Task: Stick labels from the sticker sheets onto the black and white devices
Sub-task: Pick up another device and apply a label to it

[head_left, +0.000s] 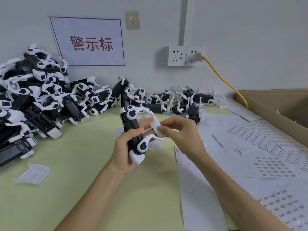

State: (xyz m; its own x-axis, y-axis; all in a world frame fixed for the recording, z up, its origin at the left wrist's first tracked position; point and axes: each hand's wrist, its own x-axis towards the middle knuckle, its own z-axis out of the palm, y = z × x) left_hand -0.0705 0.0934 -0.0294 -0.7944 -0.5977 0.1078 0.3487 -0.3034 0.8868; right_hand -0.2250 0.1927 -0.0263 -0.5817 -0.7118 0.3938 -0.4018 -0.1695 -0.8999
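**Item:** black and white device (132,129).

**Location:** held off the desk (83,164) in front of you. It stands nearly upright, its top tilted a little away.

**Left hand** (123,147): grip clamped round the lower black body, thumb across the front, fingers behind.

**Right hand** (181,130): grip pinched together on the flat white arm (155,128) that juts from the device's side. Whether a label lies under your fingertips cannot be told.

**Handling, as judged:**
- The device looks like a light, rigid plastic shell.
- The thin white arms look springy and likely to bend or snap if levered.
- Take hold by the black body, not by an arm.
- Back the arm with a finger while you press a label flat.

**Stock:**
- A pile of devices (41,97) sits at your left and runs along the wall.
- The sticker sheets (273,167) lie flat at your right, beside the cardboard box (273,104).
- The labels are small and the paper looks thin and apt to curl, so lift each by a corner.
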